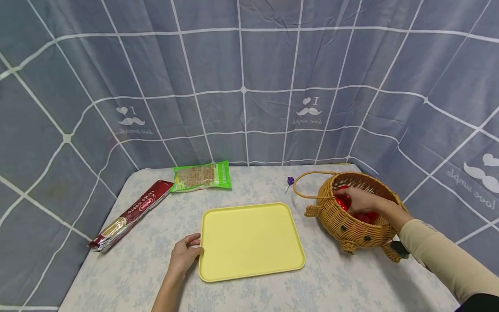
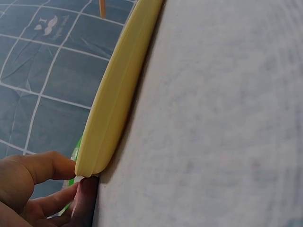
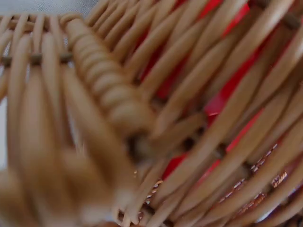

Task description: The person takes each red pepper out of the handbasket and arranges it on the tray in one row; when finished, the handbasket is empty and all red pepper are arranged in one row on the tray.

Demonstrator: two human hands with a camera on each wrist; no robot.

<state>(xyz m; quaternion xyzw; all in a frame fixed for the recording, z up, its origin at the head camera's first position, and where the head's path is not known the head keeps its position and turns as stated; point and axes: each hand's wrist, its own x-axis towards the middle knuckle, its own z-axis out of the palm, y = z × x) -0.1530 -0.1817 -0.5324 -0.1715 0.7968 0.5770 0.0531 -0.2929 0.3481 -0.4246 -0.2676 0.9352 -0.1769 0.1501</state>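
A yellow tray lies flat on the table. At its left edge my left hand pinches the rim between thumb and fingers; the left wrist view shows the thumb against the tray's end. My right hand reaches down into a wicker basket with an animal face, among shiny red items. One red item sits right by its fingers, whose tips are hidden. In the right wrist view the woven wall fills the picture, red showing through gaps; no hand is visible there.
A purple-wrapped lollipop lies beside the basket's handle. At the back left are a green-edged clear food packet and a long dark red and gold package. Grey-blue checked curtains enclose the table.
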